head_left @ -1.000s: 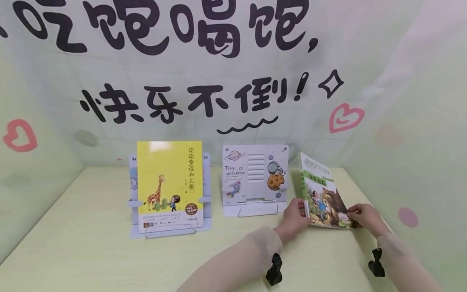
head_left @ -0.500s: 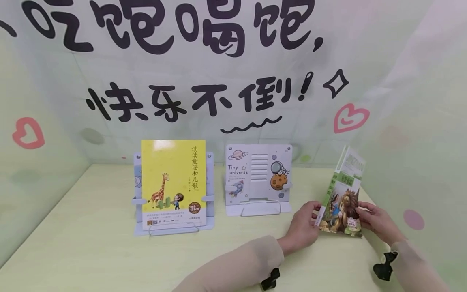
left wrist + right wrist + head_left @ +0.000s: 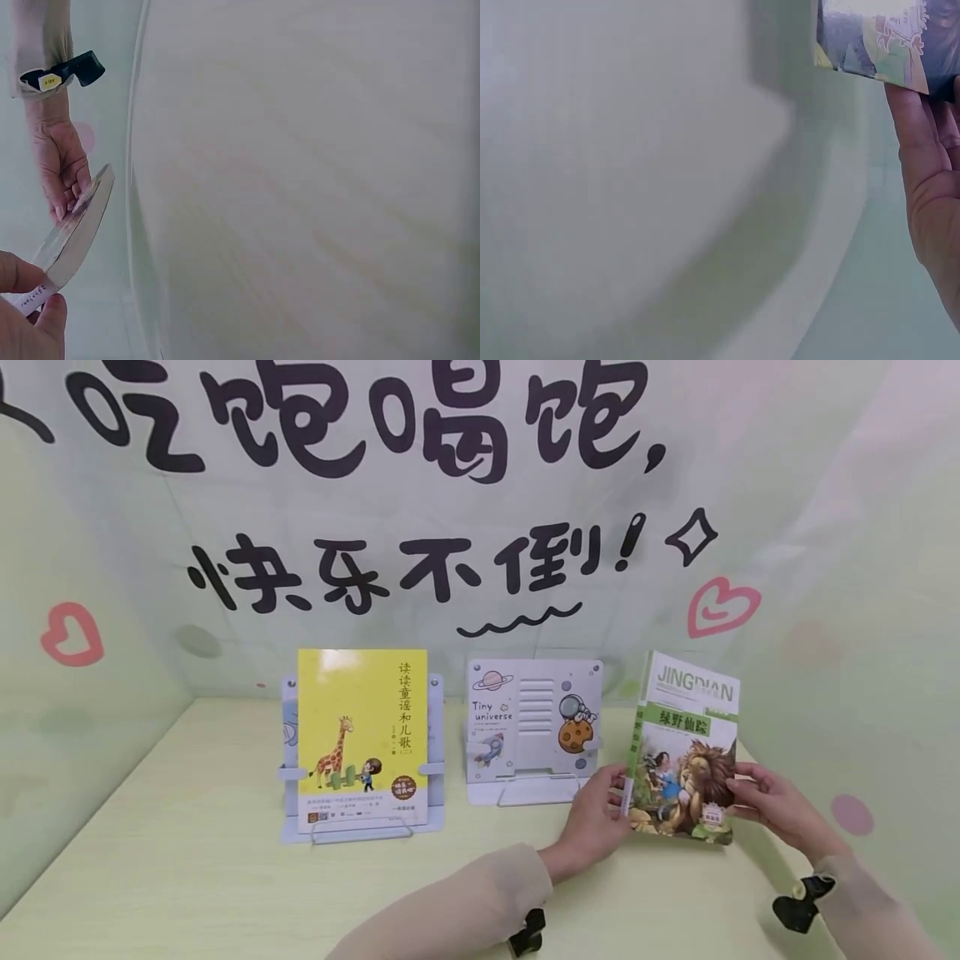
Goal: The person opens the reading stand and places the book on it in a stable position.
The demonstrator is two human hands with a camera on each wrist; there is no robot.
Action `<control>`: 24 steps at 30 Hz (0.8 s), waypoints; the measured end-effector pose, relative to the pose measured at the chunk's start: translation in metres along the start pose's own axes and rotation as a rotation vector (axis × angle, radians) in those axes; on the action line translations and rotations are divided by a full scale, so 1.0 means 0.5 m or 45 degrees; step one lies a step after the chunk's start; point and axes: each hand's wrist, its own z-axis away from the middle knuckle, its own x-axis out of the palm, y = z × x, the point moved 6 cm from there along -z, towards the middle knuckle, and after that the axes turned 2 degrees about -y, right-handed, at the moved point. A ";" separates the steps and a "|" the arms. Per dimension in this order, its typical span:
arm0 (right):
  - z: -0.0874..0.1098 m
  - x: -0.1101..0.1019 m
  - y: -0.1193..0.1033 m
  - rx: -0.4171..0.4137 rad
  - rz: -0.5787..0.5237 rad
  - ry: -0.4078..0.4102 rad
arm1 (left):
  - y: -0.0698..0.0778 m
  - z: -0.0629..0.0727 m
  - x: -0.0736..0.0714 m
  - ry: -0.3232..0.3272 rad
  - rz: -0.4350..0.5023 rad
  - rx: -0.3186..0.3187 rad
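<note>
A green-and-white paperback book (image 3: 684,752) with a lion and a child on its cover is held up at the right, tilted, its cover and spine showing. My left hand (image 3: 595,817) grips the lower spine side. The right hand (image 3: 782,803) holds the opposite edge near the lower corner. In the left wrist view, thumb and finger of the left hand (image 3: 26,315) pinch the spine end of the book (image 3: 81,236). The right wrist view shows the book's bottom edge (image 3: 874,45) above the table, with fingers of the right hand (image 3: 934,180) partly behind it.
On a metal bookstand (image 3: 437,793) at the left stands a yellow book (image 3: 363,735) with a giraffe. Beside it, a white "Tiny universe" bookstand (image 3: 498,781) bears no book. The pale wooden table (image 3: 225,877) meets printed fabric walls (image 3: 862,652) behind and at the right.
The book has risen from a leaning-back tilt, swung on its spine and now faces the camera more squarely. Both hands have moved with it. The head view has shifted slightly.
</note>
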 end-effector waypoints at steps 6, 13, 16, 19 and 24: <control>-0.053 0.038 -0.050 -0.015 0.190 0.142 | 0.004 -0.015 -0.082 0.040 0.048 -0.035; -0.141 0.085 -0.107 0.060 0.437 0.303 | 0.020 -0.039 -0.190 0.094 -0.021 -0.067; -0.182 0.104 -0.127 0.048 0.541 0.346 | 0.031 -0.051 -0.235 0.145 -0.037 -0.068; -0.221 0.127 -0.143 -0.025 0.547 0.386 | 0.048 -0.061 -0.279 0.219 -0.099 0.003; -0.273 0.170 -0.150 -0.132 0.466 0.422 | 0.061 -0.065 -0.342 0.348 -0.259 0.114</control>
